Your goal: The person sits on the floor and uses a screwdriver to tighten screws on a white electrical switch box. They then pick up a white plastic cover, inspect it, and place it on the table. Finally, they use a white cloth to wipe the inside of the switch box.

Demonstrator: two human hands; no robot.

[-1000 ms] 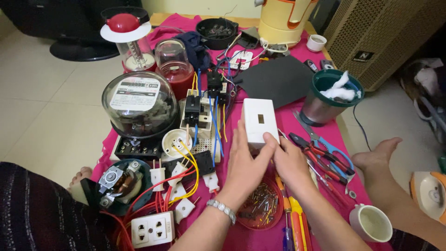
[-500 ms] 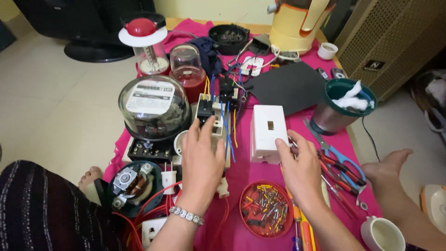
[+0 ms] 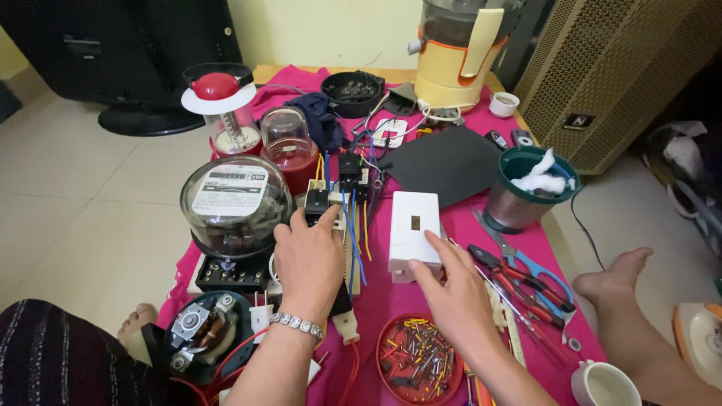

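My left hand lies palm down on a strip of wired breakers with blue, yellow and black leads; its fingertips touch a small black breaker. My right hand rests on the pink cloth, and its fingers touch the near end of a white rectangular switch box lying flat beside the wiring. Neither hand grips anything. A round red dish of screws and small metal parts sits just below my right hand.
A glass-domed electricity meter stands left of my left hand, an open meter mechanism below it. Pliers and blue-handled scissors lie to the right. A green-rimmed steel cup, a black sheet, a juicer and a white mug surround them.
Both hands held the white box up a second ago. The box now lies on the cloth, my left hand has moved left onto the wired breakers, and my right hand stays at the box.
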